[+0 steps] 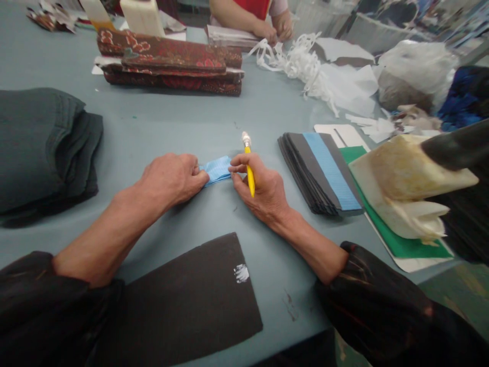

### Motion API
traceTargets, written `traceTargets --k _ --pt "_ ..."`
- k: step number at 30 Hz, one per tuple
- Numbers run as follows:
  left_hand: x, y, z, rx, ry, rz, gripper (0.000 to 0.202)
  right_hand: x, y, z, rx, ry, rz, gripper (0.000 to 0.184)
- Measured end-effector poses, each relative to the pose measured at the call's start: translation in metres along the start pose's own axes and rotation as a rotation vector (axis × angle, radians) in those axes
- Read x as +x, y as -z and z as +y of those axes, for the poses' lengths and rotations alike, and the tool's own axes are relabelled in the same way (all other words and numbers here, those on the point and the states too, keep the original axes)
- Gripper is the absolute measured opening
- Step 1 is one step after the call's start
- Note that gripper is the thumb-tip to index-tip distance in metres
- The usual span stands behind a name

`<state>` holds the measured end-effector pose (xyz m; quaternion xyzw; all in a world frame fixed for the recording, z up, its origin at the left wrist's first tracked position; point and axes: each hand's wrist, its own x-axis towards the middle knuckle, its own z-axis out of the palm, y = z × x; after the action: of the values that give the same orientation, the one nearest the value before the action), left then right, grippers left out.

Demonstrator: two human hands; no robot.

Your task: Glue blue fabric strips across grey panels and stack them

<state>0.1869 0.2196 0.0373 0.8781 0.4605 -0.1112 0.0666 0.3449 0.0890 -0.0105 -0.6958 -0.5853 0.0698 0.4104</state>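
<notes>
Between my two hands is a small folded piece of light blue ribbed fabric [218, 169]. My left hand [170, 176] pinches its left end, fingers closed. At the right end, the thumb and fingertips of my right hand [262, 186] meet the fabric's edge. A yellow brush [249, 176] with a whitish tip is tucked between the fingers of that same hand, tip pointing away from me. In front of me lies a dark flat sheet [191, 300] with a white smear near its right edge. My left forearm and sleeve cover part of it.
Right of my hands sits a stack of dark pieces [305, 163] with a blue stripe. Beyond it a stained whitish container [405, 178] stands on a green sheet [405, 244]. Dark folded fabric [42, 148] lies left, patterned rolls [171, 63] behind. Across the table another person's hands [273, 30] work.
</notes>
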Motion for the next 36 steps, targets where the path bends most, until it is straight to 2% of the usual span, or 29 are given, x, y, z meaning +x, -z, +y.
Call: traceTargets --k 7,15,18,21,26,31,36 --pt "-0.002 -0.003 -0.002 -0.016 0.004 0.012 0.036 0.003 -0.003 0.007 0.107 -0.067 0.047 0.024" --pt "-0.010 -0.005 -0.001 -0.083 0.012 0.080 0.040 0.003 0.001 0.001 0.030 -0.058 0.005 0.020" --pt "-0.014 -0.001 0.003 -0.085 -0.037 0.097 0.042 0.003 0.001 0.000 0.045 -0.044 0.009 0.022" --pt "-0.013 0.007 0.007 -0.048 -0.084 0.057 0.043 0.003 0.001 0.000 0.040 -0.036 0.001 0.023" --pt "-0.003 0.022 0.015 -0.028 -0.041 -0.018 0.039 0.005 0.002 -0.001 0.022 -0.070 -0.040 0.023" --pt "0.002 0.024 0.021 -0.084 0.029 0.006 0.029 0.006 0.003 0.000 0.002 -0.071 -0.056 0.024" --pt "0.000 0.020 0.017 -0.155 0.021 0.050 0.022 0.006 0.003 0.003 0.005 -0.049 -0.044 0.022"
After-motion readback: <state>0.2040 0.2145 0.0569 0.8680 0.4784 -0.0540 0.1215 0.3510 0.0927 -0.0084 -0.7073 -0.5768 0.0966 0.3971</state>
